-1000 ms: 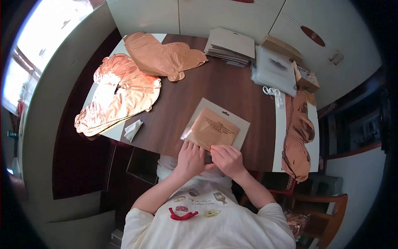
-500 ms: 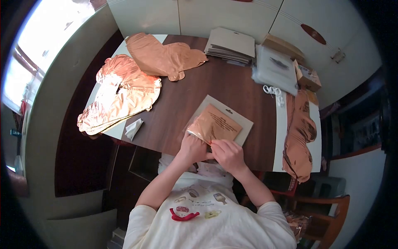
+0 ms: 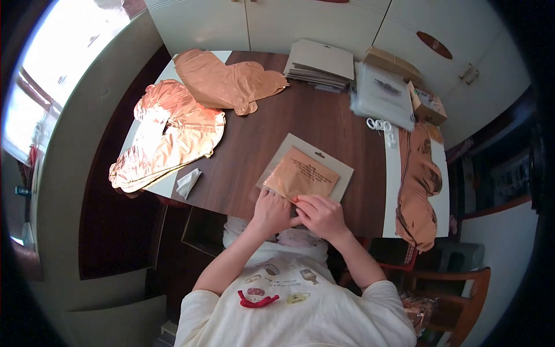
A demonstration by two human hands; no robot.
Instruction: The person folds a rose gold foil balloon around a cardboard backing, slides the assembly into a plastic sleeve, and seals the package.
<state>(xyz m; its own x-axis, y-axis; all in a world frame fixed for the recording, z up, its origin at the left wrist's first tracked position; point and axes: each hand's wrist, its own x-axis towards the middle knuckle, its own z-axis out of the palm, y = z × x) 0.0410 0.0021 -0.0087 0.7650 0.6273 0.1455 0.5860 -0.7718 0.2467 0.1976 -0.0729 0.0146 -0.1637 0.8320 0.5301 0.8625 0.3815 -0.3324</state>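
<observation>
A grey card (image 3: 343, 176) with a hang slot lies on the brown table in front of me. Over it is a clear bag holding a folded rose-gold foil piece with dark print (image 3: 307, 175). My left hand (image 3: 270, 213) is at the bag's lower left edge, its fingertips partly under or inside the film; what it grips cannot be made out. My right hand (image 3: 319, 215) pinches the bag's lower edge near a small orange-red spot, thumb and forefinger together. Both hands are close to each other at the table's front edge.
Rose-gold foil shapes lie at the left (image 3: 179, 133), back left (image 3: 225, 81) and right (image 3: 417, 191). Stacked grey cards (image 3: 319, 61), clear bags (image 3: 381, 95), a small box (image 3: 426, 104), white rings (image 3: 380, 125) and a crumpled white tissue (image 3: 188, 183) are also on the table.
The view has shifted slightly. Both hands stay at the bag's lower edge, and the bag looks a little flatter against the card.
</observation>
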